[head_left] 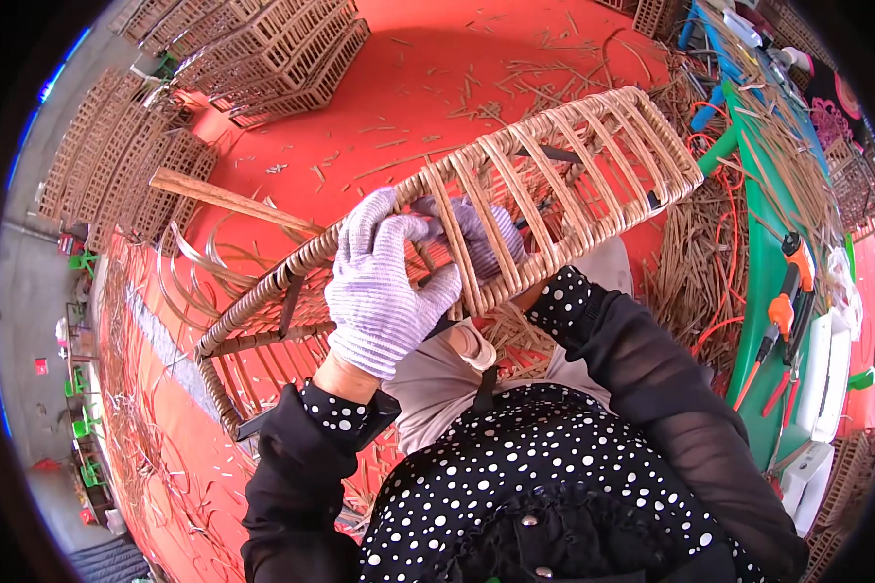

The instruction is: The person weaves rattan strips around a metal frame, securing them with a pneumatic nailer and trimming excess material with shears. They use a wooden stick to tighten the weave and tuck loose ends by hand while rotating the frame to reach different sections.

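A long brown wicker basket [560, 183], its frame wrapped in woven strips with open slats along one side, lies slantwise across my lap. My left hand [384, 287], in a purple-and-white striped glove, is closed over the near rim, its thumb beside a slat. My right hand [491, 233], gloved the same way, is inside the basket behind the slats. Its fingers look curled near the left fingertips, but slats and shadow hide what they hold. Loose strip ends [214, 267] curl out from the basket's far left side, next to a wide flat strip [228, 202].
Stacks of finished-looking wicker frames [272, 63] stand at the far left. Cut strips [690, 253] lie heaped on the red floor [408, 87] at right. A green table [763, 243] there holds orange-handled cutters [792, 282], an orange cord and white boxes [826, 379].
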`<state>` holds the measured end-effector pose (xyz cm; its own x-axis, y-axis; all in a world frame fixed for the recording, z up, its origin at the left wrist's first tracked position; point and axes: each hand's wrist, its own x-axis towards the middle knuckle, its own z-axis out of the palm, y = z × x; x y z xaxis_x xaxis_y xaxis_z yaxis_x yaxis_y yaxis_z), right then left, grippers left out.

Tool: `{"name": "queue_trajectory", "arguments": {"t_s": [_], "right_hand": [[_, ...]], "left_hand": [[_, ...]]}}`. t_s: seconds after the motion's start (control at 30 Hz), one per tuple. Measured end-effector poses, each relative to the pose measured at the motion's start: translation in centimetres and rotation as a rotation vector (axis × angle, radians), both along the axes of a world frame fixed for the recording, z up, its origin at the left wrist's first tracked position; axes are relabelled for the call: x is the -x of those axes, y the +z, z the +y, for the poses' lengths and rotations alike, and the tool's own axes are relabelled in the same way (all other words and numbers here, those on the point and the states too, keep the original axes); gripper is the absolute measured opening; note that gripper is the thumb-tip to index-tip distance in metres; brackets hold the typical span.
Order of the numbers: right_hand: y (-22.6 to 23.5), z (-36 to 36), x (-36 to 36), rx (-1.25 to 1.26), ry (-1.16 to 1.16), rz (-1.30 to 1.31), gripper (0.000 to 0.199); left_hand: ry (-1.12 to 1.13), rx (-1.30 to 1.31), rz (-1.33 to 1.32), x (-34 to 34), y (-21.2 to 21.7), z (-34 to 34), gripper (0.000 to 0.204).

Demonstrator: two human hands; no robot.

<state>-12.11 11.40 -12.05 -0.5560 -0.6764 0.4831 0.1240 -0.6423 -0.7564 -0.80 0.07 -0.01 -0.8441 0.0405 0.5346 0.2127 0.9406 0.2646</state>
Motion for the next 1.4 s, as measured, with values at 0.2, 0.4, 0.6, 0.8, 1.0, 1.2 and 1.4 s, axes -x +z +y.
{"name": "queue_trajectory", "arguments": {"t_s": [0.2,0.4,0.6,0.8,1.0,1.2,1.4], "right_hand": [[-0.7,-0.9,1.2,0.204,-0.073,0.31,0.058],[-1.1,-1.3,1.6,0.267,0.007,0.303,0.067],[-0.5,0.2,-1.2,0.061,-0.215,0.28,0.049],[4.9,7.4,-8.8,-0.713,0.029,-0.313,0.032],[5.7,6.5,-10.4,-0.264,-0.008,-0.708,0.026],[5.4,5.2,-10.9,-0.25,-0.104,-0.654,0.024],[6.3,5.1,-11.2,-0.191,-0.058,-0.785,0.023]], "left_hand": [[0.002,0.018,-0.106,0.7,0.1,0.3,0.038],[0.059,0.121,-0.144,0.7,-0.6,1.6,0.027],[-0.062,-0.25,-0.145,0.1,-0.4,0.8,0.014],[-0.168,-0.882,-0.086,-2.6,-0.2,2.1,0.012],[-0.143,-1.201,-0.244,-4.2,0.8,3.1,0.013],[-0.21,-1.337,-0.225,-3.8,0.8,2.3,0.02],[-0.21,-1.439,-0.171,-3.9,0.3,2.3,0.018]]}}
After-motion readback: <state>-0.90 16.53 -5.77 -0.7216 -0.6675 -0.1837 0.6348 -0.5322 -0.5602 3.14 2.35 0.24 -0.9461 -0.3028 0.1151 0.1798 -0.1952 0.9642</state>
